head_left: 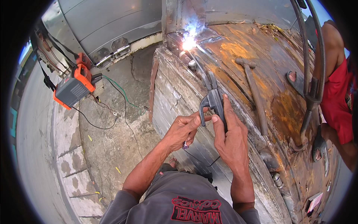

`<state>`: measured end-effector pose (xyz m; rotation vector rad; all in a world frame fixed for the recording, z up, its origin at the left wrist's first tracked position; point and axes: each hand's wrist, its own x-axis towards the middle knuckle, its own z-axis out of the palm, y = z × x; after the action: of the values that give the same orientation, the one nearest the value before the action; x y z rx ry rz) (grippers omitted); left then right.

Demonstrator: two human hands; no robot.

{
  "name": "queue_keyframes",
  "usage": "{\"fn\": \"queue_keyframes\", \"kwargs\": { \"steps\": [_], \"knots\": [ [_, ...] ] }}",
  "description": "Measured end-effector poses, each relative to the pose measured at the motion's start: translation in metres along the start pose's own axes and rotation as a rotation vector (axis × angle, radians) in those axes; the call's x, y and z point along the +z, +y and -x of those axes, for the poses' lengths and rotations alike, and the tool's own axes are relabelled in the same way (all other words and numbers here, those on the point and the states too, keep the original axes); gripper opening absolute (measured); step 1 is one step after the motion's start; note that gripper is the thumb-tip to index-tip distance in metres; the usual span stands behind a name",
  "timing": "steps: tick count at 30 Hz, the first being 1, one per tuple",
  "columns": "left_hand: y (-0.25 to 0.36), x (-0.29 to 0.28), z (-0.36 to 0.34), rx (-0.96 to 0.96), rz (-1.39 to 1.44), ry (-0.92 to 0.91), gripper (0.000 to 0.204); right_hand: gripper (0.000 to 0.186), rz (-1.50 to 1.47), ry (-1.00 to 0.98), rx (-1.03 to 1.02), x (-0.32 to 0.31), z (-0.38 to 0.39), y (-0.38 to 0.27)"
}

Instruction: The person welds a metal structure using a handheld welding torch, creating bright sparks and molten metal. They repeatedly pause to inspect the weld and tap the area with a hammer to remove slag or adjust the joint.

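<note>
My right hand [233, 140] is closed around the handle of a black welding electrode holder [215, 100]. Its jaws grip a thin welding rod [199, 67] that slants up and away. At the rod's far end a bright blue-white arc [189, 43] burns with sparks at the corner of a rusty metal bed, and the glare hides the joint. My left hand [182, 130] is closed, its fingers at the holder's curved lever. A small purple patterned thing [185, 145] shows under the left fingers; I cannot make out what it is. A dark cable hangs below my hands.
A hammer [254, 93] lies on the rusty bed [287, 108]. Tall bent metal bars [313, 82] stand at right, beside a squatting person in red [337, 100] wearing sandals. A grey-orange welding machine [74, 87] with loose cables stands at left. The bed's side wall [179, 100] runs before me.
</note>
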<state>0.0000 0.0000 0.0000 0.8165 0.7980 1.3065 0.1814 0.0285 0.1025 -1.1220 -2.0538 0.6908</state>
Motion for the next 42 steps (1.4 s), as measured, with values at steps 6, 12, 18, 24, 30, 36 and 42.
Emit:
{"fn": "queue_keyframes", "kwargs": {
  "steps": [6, 12, 18, 24, 30, 36, 42],
  "knots": [
    [0.001, 0.001, 0.000, 0.002, 0.006, -0.001, 0.072, 0.061, 0.010, 0.014, -0.036, 0.001, -0.001, 0.002],
    [0.002, 0.004, 0.001, 0.001, 0.008, 0.011, 0.071, 0.061, 0.005, -0.008, 0.000, -0.002, -0.001, -0.003],
    [-0.004, 0.001, 0.006, 0.096, -0.014, -0.052, 0.058, 0.062, -0.030, 0.032, -0.077, -0.004, 0.008, -0.002],
    [0.000, 0.012, 0.050, 0.302, -0.325, 0.043, 0.042, 0.063, -0.116, -0.113, -0.112, 0.012, 0.030, 0.000],
    [0.020, 0.026, 0.095, -0.049, -0.384, 0.254, 0.036, 0.059, -0.234, -0.194, -0.205, 0.045, 0.040, 0.016],
    [-0.005, 0.003, 0.118, 0.002, -0.355, 0.518, 0.044, 0.058, 0.454, 0.161, -0.363, -0.017, 0.003, 0.024],
    [-0.041, -0.030, 0.142, -0.022, -0.591, 0.637, 0.055, 0.068, 0.865, 0.168, 0.067, -0.058, -0.022, 0.056]
  ]
}}
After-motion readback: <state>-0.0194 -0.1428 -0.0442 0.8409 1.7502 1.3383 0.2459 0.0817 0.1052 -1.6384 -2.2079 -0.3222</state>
